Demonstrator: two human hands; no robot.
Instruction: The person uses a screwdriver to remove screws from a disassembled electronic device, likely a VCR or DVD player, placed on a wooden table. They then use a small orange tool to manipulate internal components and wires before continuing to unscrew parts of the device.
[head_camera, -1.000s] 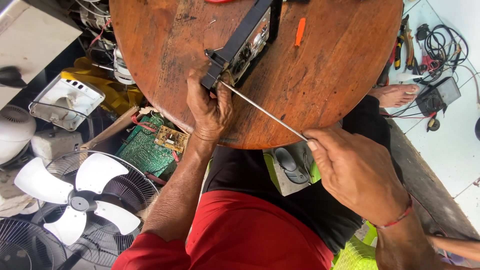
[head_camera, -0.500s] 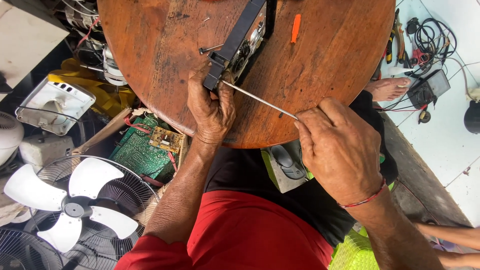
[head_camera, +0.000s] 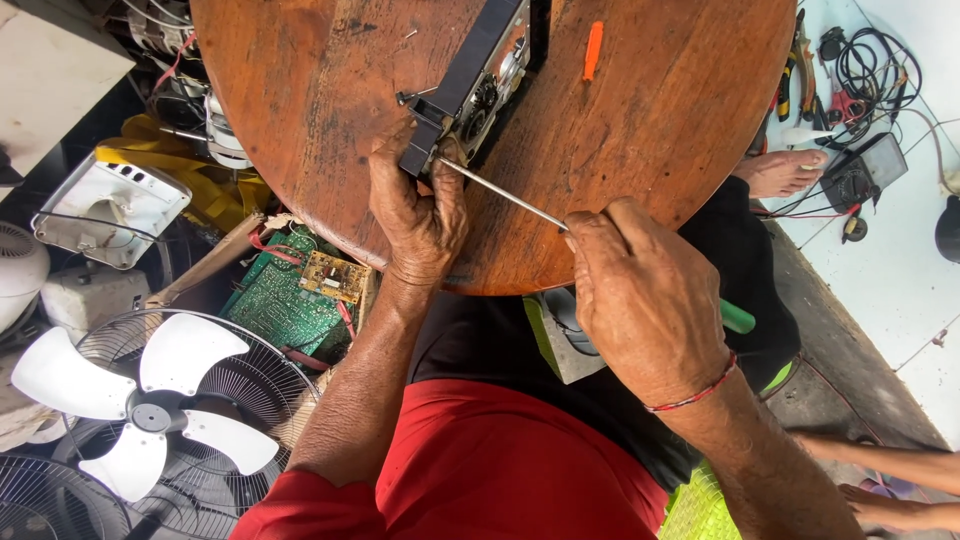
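One round brown wooden table (head_camera: 300, 110) carries one black oblong device with exposed gears (head_camera: 470, 75), its near end pinched under the left hand (head_camera: 418, 205) fingers; one small orange stick (head_camera: 592, 50) lies well beyond the fingertips. The right hand (head_camera: 645, 295) is clamped on one long steel-shafted screwdriver with a green handle (head_camera: 500, 195), tip at the device just beside the left thumb. Judgement: keep shaft in line with the screw, press steadily, brace the device firmly.

On the round table (head_camera: 300, 120), the opened device (head_camera: 470, 75) lies just beyond the left hand (head_camera: 415, 205), and the screwdriver (head_camera: 500, 195) runs from it to the right hand (head_camera: 645, 295). A circuit board (head_camera: 290, 295) and a fan (head_camera: 150, 400) lie left of the left hand, below the table; tools and cables (head_camera: 850, 70) lie far right of the right hand.
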